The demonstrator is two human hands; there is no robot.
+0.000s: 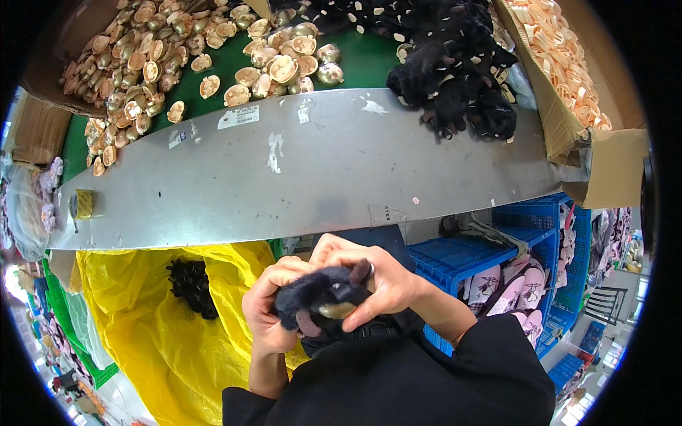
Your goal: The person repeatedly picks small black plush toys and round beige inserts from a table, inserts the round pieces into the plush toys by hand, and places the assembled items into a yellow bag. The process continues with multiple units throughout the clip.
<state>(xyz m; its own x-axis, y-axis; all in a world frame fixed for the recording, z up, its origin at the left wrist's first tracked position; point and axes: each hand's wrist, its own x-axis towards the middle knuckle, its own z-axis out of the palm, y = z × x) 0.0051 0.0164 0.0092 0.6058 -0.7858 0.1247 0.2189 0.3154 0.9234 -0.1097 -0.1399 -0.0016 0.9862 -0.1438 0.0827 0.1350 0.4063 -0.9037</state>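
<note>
A small black plush animal piece (305,290) with brownish ears is held between my two hands, in front of my body and just below the metal table edge. My left hand (264,302) wraps round its left side with curled fingers. My right hand (389,282) grips the other side, its thumb beside a smooth gold shell (337,310) that shows at the plush's lower side. How the shell sits against the plush cannot be made out. Some fingertips of both hands are hidden behind the plush.
Gold shells (284,69) and black plush pieces (455,85) lie on the table (320,170). At right, a cardboard box (558,121) holds peach-coloured strips. A yellow bag (128,305) with black pieces hangs open at left; blue crates (455,259) stand right. A tape roll (82,204) lies left.
</note>
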